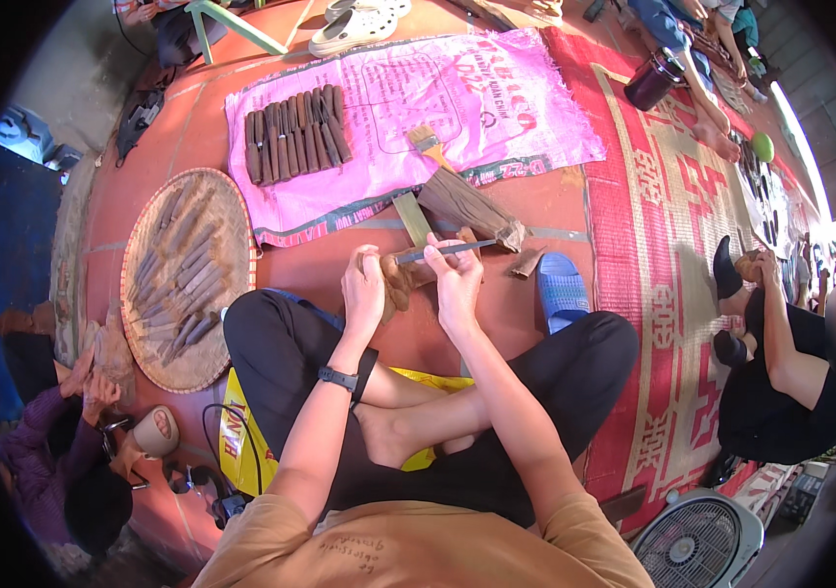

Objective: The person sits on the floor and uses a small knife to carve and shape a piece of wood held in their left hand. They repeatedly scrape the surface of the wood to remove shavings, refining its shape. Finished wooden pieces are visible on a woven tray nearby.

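My left hand point(364, 289) and my right hand point(455, 279) are raised above my crossed legs. Between the fingers of my right hand runs a thin, dark grey, blade-like strip point(472, 246), its other end reaching toward my left hand. The left fingers are closed; what they pinch is too small to tell. Beside them hangs a crumpled brown leaf-like piece point(397, 284). Just beyond my hands are a flat greenish strip point(412, 218) and a dark brown bundle point(467, 204). A wooden-handled brush point(427, 144) lies past the bundle.
Brown stick-like pieces point(295, 135) line up on a pink sack point(388, 108). More lie on a round woven tray point(148, 358) at left. A blue slipper point(562, 289) sits by my right knee, near a red mat point(623, 245). Other people sit at both sides; a fan point(697, 537) stands lower right.
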`<action>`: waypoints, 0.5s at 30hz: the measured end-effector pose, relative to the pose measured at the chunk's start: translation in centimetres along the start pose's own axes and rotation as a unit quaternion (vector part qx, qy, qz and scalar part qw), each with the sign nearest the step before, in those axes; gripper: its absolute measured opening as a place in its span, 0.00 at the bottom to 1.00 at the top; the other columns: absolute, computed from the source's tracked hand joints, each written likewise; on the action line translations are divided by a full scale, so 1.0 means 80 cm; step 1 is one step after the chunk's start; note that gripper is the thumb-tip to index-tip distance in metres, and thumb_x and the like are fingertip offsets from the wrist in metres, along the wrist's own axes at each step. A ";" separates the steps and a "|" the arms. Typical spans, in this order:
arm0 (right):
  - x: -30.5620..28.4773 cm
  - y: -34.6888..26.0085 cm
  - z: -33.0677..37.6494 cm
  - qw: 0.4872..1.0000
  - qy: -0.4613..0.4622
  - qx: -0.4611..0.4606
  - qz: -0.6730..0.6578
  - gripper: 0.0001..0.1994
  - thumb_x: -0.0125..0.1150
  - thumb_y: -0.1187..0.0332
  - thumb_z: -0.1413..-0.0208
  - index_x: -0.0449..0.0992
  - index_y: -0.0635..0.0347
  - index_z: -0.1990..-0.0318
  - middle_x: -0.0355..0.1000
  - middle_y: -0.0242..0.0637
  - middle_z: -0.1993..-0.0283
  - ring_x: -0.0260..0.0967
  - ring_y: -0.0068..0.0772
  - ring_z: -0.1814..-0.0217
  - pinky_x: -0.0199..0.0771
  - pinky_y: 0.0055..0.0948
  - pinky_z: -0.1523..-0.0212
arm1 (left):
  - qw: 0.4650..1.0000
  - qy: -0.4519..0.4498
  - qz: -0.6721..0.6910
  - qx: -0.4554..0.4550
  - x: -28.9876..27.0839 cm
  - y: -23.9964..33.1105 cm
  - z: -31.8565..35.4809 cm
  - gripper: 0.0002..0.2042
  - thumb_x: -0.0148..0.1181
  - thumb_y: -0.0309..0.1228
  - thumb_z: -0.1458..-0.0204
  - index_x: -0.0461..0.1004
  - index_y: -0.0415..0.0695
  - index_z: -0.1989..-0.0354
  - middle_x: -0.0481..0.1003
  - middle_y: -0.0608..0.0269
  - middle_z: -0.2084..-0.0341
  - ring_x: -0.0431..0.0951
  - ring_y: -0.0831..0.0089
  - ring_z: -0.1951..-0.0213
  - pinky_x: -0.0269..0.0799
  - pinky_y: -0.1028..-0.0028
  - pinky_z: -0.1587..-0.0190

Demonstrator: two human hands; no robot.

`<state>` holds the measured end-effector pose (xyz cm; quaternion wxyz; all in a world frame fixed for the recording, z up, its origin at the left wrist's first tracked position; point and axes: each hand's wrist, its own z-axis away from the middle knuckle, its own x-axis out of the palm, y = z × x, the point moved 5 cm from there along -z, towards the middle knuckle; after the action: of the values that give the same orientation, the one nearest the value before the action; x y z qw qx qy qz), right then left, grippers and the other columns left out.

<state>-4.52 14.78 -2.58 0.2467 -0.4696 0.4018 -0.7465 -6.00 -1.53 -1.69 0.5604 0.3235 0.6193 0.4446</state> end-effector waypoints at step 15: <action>0.001 -0.006 -0.008 0.985 -0.006 -0.043 0.170 0.05 0.59 0.82 0.46 0.71 0.68 0.62 0.74 0.48 0.51 0.73 0.23 0.62 0.74 0.21 0.59 | 1.000 0.005 0.002 0.004 0.000 -0.001 -0.003 0.17 0.42 0.36 0.41 0.73 0.36 0.57 0.76 0.42 0.65 0.77 0.48 0.57 0.69 0.60 0.53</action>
<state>-5.13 15.20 -2.26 0.3513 -0.4091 0.5062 -0.6731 -6.20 -1.57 -1.75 0.5554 0.3248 0.6228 0.4451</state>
